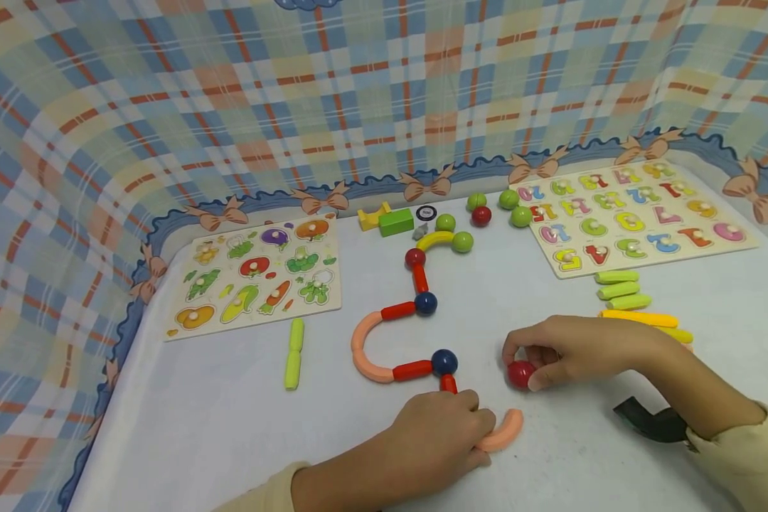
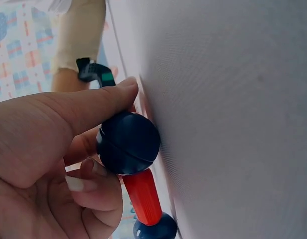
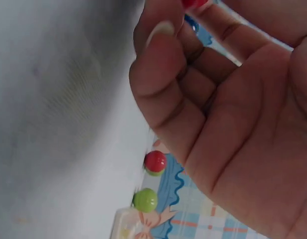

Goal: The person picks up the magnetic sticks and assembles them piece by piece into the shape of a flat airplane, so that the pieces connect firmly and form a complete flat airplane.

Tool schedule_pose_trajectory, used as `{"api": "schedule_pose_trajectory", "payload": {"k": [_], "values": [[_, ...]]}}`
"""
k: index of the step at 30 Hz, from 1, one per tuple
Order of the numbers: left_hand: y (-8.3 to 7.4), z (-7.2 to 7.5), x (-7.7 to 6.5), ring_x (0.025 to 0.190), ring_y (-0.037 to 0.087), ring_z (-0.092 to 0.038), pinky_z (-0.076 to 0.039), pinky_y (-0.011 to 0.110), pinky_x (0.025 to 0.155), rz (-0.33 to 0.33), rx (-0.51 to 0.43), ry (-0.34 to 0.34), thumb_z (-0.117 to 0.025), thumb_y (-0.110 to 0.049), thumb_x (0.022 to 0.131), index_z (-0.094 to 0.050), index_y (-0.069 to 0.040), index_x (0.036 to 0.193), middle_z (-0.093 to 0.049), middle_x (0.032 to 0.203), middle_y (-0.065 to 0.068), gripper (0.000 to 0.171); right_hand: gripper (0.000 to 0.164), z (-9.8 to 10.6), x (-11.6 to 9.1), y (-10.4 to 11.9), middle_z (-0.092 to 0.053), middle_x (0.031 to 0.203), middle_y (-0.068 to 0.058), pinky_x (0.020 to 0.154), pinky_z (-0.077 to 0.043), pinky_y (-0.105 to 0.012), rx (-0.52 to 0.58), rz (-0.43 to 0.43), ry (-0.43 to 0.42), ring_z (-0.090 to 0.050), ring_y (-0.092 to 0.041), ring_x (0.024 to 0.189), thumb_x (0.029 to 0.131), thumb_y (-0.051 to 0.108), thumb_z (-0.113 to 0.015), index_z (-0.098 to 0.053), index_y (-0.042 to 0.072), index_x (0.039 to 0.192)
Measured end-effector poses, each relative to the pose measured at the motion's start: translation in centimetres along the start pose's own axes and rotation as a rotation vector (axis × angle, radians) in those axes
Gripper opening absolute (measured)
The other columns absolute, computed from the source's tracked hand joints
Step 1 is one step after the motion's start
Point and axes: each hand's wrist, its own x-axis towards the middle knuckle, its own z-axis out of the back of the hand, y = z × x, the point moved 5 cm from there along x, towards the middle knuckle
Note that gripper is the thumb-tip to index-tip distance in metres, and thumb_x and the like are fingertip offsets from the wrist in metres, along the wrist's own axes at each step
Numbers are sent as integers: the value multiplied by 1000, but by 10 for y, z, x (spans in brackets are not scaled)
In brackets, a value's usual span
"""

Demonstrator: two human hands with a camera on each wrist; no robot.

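My left hand (image 1: 432, 437) grips a dark blue ball (image 2: 128, 143) low on the white table. From that ball a short red rod (image 2: 143, 196) runs to another blue ball (image 1: 444, 361). A curved pink piece (image 1: 508, 430) extends past my left fingertips; its near end is hidden by the hand. To the right, my right hand (image 1: 566, 355) pinches a red ball (image 1: 520, 374) between thumb and fingers at the table surface. The linked chain continues through a red rod (image 1: 412, 370), a pink curve (image 1: 360, 345) and more pieces up to a yellow curve (image 1: 435, 240).
A vegetable puzzle board (image 1: 249, 277) lies at the left, a number board (image 1: 633, 213) at the right. Light green rods (image 1: 617, 290) and a yellow-orange rod (image 1: 640, 316) lie near my right forearm. Two green rods (image 1: 294, 354) lie left. Loose balls (image 1: 508, 199) and a green block (image 1: 396, 222) sit behind.
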Motion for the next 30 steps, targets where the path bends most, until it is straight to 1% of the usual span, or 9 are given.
{"api": "schedule_pose_trajectory", "payload": {"k": [3,6,12,18,24,30], "values": [[0,0,-1,59,2,-40,-34,15,46,8,1,-21,-67,-44,77,-59,-27,102,-43,75,-11,31,27,-7,0,4,-55,77,7,57,-42,-23,71,88,55,-53,-12,69,82,32,-65,-56,31,107],[0,0,-1,60,2,-40,-34,15,46,14,-15,-28,-68,-43,76,-59,-28,102,-43,76,-11,31,27,-13,0,6,-54,76,7,56,-41,-21,123,148,109,-52,-10,67,83,29,-65,-56,28,108],[1,-1,-1,60,1,-40,-34,15,48,15,-68,-20,-70,-43,74,-61,-29,98,-42,75,-12,29,27,-19,0,7,-52,74,7,56,-39,-19,191,200,179,-49,-7,64,82,23,-67,-55,24,107],[3,0,-2,58,1,-40,-32,15,49,24,-113,-5,-70,-47,71,-62,-27,86,-40,70,-12,27,26,-24,0,6,-53,71,6,54,-39,-18,245,180,237,-48,-5,60,80,21,-69,-57,22,103],[4,0,-2,59,1,-40,-32,15,51,29,-114,2,-71,-47,69,-62,-27,84,-40,71,-12,27,25,-27,1,6,-53,67,7,52,-37,-17,251,148,278,-48,-4,57,79,23,-70,-58,22,100],[5,0,0,59,2,-40,-33,15,52,31,-106,17,-72,-47,68,-62,-26,86,-41,71,-12,29,25,-29,2,5,-53,65,6,52,-36,-16,256,125,304,-47,-3,56,78,23,-71,-58,22,100]]}}
